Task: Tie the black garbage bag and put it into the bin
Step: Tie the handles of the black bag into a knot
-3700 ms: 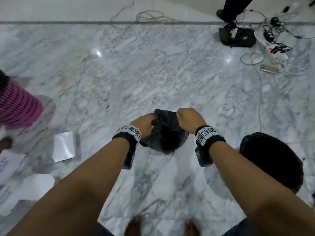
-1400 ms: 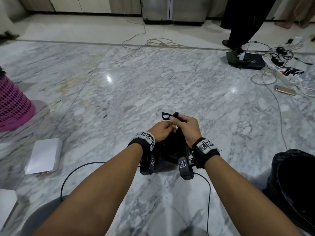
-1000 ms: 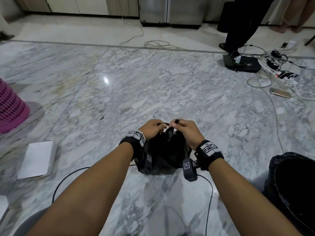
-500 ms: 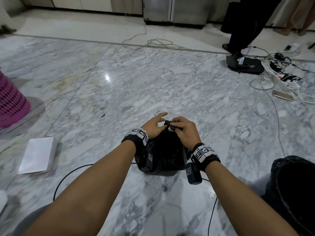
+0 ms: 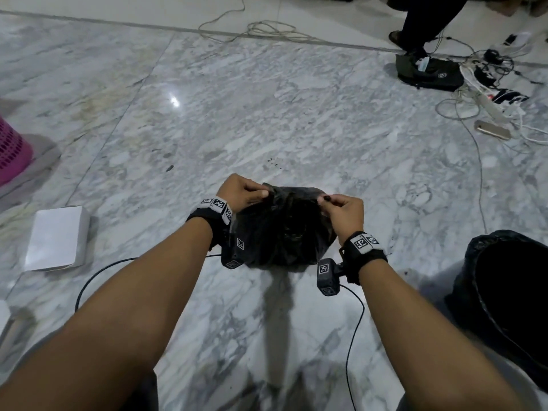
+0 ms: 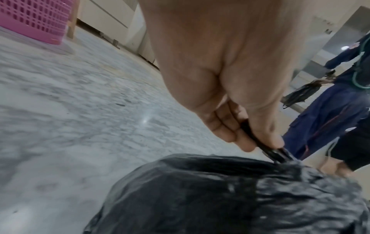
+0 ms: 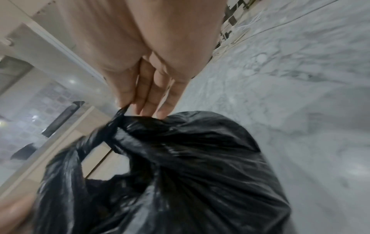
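While the black garbage bag (image 5: 281,229) is sitting on the marble floor (image 5: 296,114) between both wrists, it is looking soft, crinkly and light, best taken by its twisted top ears. Left hand (image 5: 241,191) is pinching one ear, right hand (image 5: 344,210) the other, both pulling outward; the knot is probably half-cinched. Bin (image 5: 510,292) is waiting just right.

Garbage bag (image 5: 284,232): you have a black, glossy, crinkled plastic bag, bulging with contents, between your wrists above the marble floor.
Bag top: two twisted ends drawn apart to either side; whether a knot is formed cannot be told.
Bin (image 5: 510,298): dark, open-topped, lined in black plastic, at your right, apart from the bag.
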